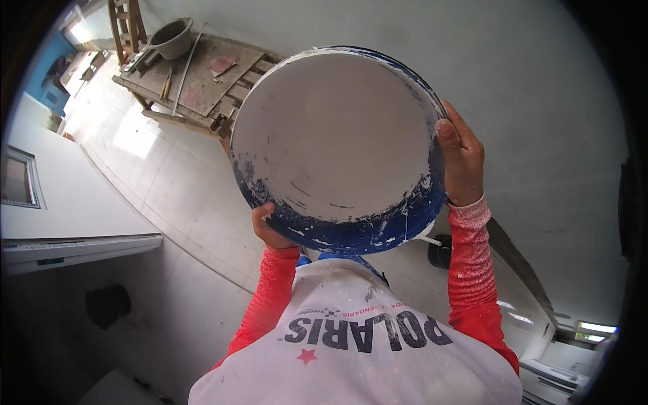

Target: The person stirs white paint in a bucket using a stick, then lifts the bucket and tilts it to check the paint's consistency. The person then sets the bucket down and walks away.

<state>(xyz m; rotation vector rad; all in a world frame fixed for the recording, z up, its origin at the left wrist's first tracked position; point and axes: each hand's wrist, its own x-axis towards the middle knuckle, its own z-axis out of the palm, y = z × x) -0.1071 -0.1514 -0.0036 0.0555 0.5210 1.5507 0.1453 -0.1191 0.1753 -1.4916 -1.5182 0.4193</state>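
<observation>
A pale floor point(169, 182) runs beneath the scene. The wearer's white shirt point(364, 378) carries large dark lettering across the chest, upside down from here, with smaller red print and a red star beside it. A round blue basin point(324, 236) is held out between the two hands; a whitish paste point(337, 128) covers its inside and smears the rim, though its depth cannot be told. Behind it at upper left stands a wooden bench point(226, 48). The right hand point(464, 158) grips the basin's right edge, thumb over the rim; the left hand point(271, 226) grasps the lower-left edge, its fingers mostly hidden. On the bench sits a grey tub point(177, 47), contents unclear, and near it lies a small reddish sheet point(223, 64).
</observation>
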